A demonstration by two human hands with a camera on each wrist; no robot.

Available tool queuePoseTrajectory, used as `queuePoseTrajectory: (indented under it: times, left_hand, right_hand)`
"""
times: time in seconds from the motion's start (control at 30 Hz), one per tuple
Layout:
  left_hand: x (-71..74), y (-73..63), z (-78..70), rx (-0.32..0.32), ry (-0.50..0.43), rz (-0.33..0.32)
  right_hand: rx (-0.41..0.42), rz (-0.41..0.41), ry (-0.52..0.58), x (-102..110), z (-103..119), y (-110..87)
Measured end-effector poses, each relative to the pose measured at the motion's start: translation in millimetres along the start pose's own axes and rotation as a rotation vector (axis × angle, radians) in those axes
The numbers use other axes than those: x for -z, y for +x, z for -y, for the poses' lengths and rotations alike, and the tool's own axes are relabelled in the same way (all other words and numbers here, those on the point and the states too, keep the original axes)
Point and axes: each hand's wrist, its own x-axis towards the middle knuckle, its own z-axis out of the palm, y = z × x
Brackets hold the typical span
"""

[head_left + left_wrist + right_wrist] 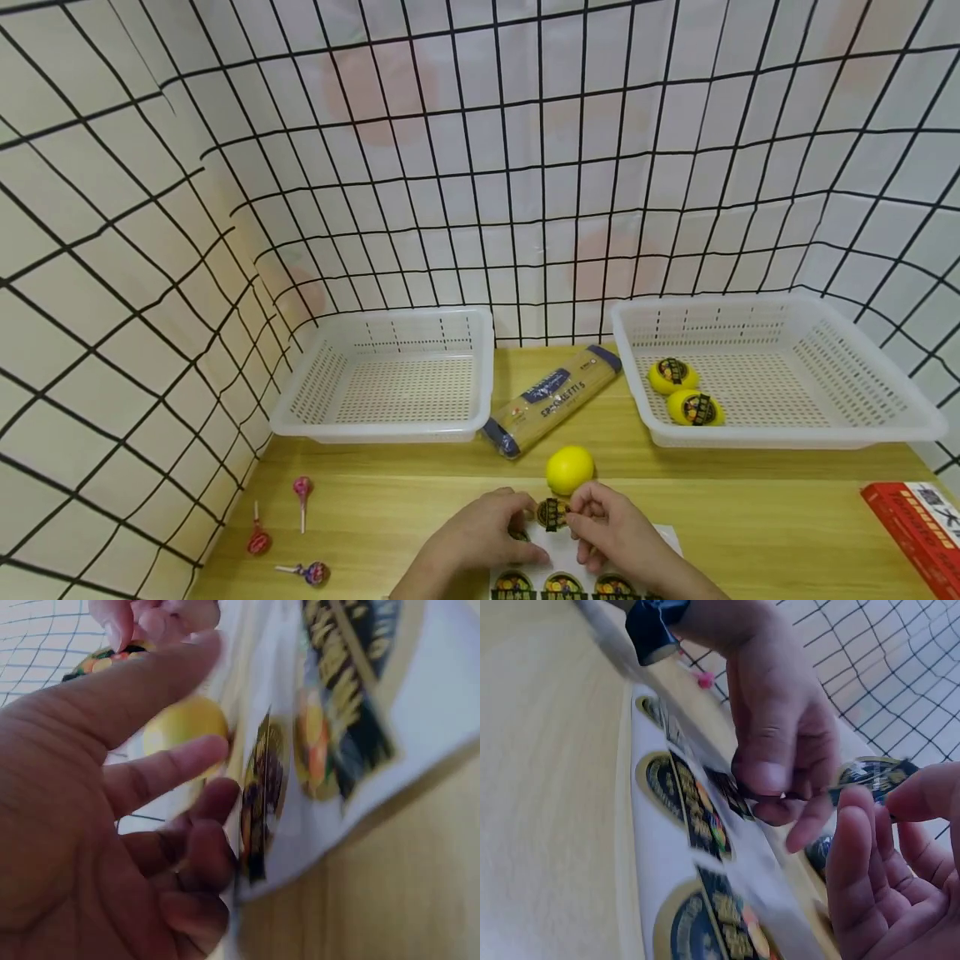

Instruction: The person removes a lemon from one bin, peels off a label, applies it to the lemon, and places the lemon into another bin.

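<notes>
My right hand (pixel 617 527) pinches a round black-and-gold label sticker (pixel 551 514) between thumb and forefinger, raised above the white sticker sheet (pixel 546 556). The same sticker (pixel 874 778) shows at those fingertips in the right wrist view. Across from it, my left hand (pixel 489 527) hovers over the sheet's left side, thumb and fingers apart and loosely bent, holding nothing. More stickers (pixel 564 586) remain on the sheet along its front. A plain yellow lemon (pixel 570 470) sits on the table just beyond my hands.
Two lemons (pixel 697 408) bearing stickers lie in the right white basket (pixel 810 433). Another white basket (pixel 382 432) stands at the back left. Between them lies a spaghetti pack (pixel 555 400). Several lollipops (pixel 302 487) are at left, a red box (pixel 915 529) at right.
</notes>
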Motion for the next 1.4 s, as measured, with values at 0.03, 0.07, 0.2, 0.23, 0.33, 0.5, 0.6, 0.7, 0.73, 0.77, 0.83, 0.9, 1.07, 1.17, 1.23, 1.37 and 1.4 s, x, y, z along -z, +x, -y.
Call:
queuePoseTrajectory:
  times: [0.03, 0.07, 0.2, 0.23, 0.33, 0.5, 0.6, 0.7, 0.73, 0.77, 0.83, 0.9, 1.07, 1.17, 1.23, 1.37, 1.4]
  left_hand:
    - [0.6, -0.2, 0.1, -0.014, -0.055, -0.010]
    - [1.0, -0.1, 0.1, -0.037, -0.111, -0.023]
    - [-0.4, 0.3, -1.3, -0.138, -0.284, -0.076]
    - [-1.1, 0.1, -1.9, -0.151, -0.317, -0.084]
    - [-3.2, -0.7, -3.5, -0.159, -0.373, -0.108]
    - [-3.0, -2.5, -5.2, -0.140, -0.388, -0.104]
    - [-1.4, -3.8, -5.3, -0.132, -0.367, -0.067]
    - [0.1, -4.8, -5.4, -0.130, -0.351, -0.032]
    - [0.9, -5.1, -5.6, -0.127, -0.348, -0.030]
    - [1.8, -5.2, -5.7, -0.126, -0.348, -0.036]
    - [3.6, -5.1, -5.7, -0.128, -0.354, -0.062]
    - [4.8, -4.3, -5.9, -0.128, -0.369, -0.104]
    - [2.5, 1.5, -7.4, -0.125, -0.419, -0.187]
    - [1.1, 7.1, -10.5, -0.112, -0.448, -0.231]
    - [0.7, 11.9, -12.4, -0.101, -0.462, -0.261]
    - [2.3, 24.0, -16.3, -0.107, -0.460, -0.307]
    - [3.1, 27.4, -17.2, -0.105, -0.458, -0.313]
  right_hand:
    - [0.004, 0.012, 0.030, 0.3, 0.3, -0.1]
    - [0.007, 0.023, 0.058, 0.5, 0.5, -0.2]
    - [0.001, 0.057, 0.156, 1.1, 0.9, -1.0]
    - [-0.006, 0.064, 0.170, 1.1, 0.8, -1.0]
    - [-0.032, 0.068, 0.159, 1.0, 1.1, -1.3]
    - [-0.037, -0.050, -0.047, 1.1, 4.1, -1.4]
    - [0.002, -0.127, -0.152, 1.2, 6.2, -1.2]
    - [0.038, -0.145, -0.193, 1.2, 7.0, -1.4]
    - [0.042, -0.145, -0.202, 1.4, 7.2, -1.6]
    - [0.044, -0.146, -0.214, 1.8, 7.3, -2.0]
    - [0.035, -0.147, -0.220, 2.6, 7.8, -2.4]
    - [0.029, -0.144, -0.213, 3.8, 8.3, -2.5]
    - [0.040, -0.142, -0.182, 6.7, 7.8, -2.1]
    - [0.035, -0.156, -0.173, 7.8, 7.3, -1.3]
    - [0.028, -0.170, -0.176, 8.3, 7.1, -0.2]
    - [0.020, -0.218, -0.185, 9.1, 6.5, 3.2]
    - [0.018, -0.238, -0.192, 9.3, 6.3, 4.1]
